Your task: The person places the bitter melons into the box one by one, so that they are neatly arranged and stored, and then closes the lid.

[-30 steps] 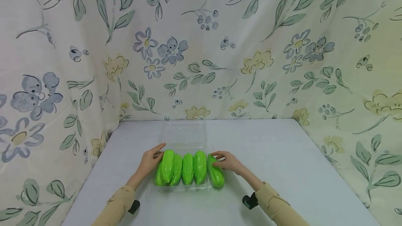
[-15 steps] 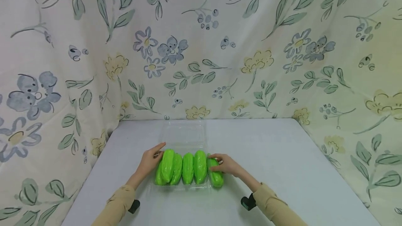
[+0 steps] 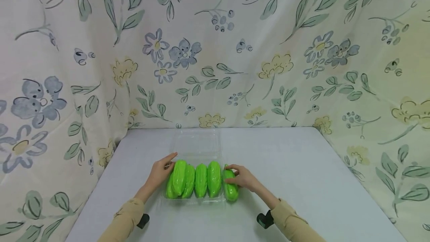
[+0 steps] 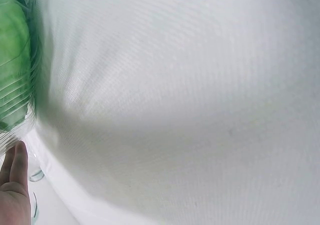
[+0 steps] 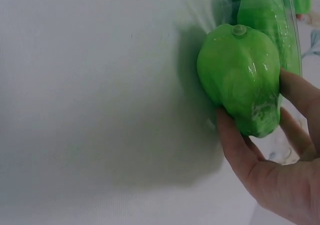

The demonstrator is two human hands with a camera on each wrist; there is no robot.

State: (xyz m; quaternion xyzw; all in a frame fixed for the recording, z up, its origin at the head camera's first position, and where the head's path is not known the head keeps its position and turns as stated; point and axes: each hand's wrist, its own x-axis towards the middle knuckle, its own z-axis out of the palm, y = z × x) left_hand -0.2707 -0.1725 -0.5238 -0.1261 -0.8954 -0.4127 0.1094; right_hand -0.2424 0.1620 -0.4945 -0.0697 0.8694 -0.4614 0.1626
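Observation:
In the head view, my right hand (image 3: 246,178) holds a long, glossy green fruit (image 3: 231,192) just right of a clear plastic box (image 3: 191,201). The right wrist view shows thumb and fingers around the narrow end of this green fruit (image 5: 237,75), its stubby stem end facing the camera. Several like green fruits (image 3: 201,180) lie side by side in the box, one resting on top of others at the left. My left hand (image 3: 160,171) is at the box's left side. In the left wrist view its straight fingers (image 4: 19,167) touch the ribbed clear wall.
The box's clear lid (image 3: 196,143) lies folded back behind it. Everything rests on a white table (image 3: 275,160). A floral curtain (image 3: 215,47) hangs behind and along both sides. Dark devices sit at both wrists, such as the right wrist device (image 3: 265,219).
The fruit in my right hand has turned from slanted to nearly straight, in line with the others. My right hand has shifted slightly nearer the box. The left hand stays put.

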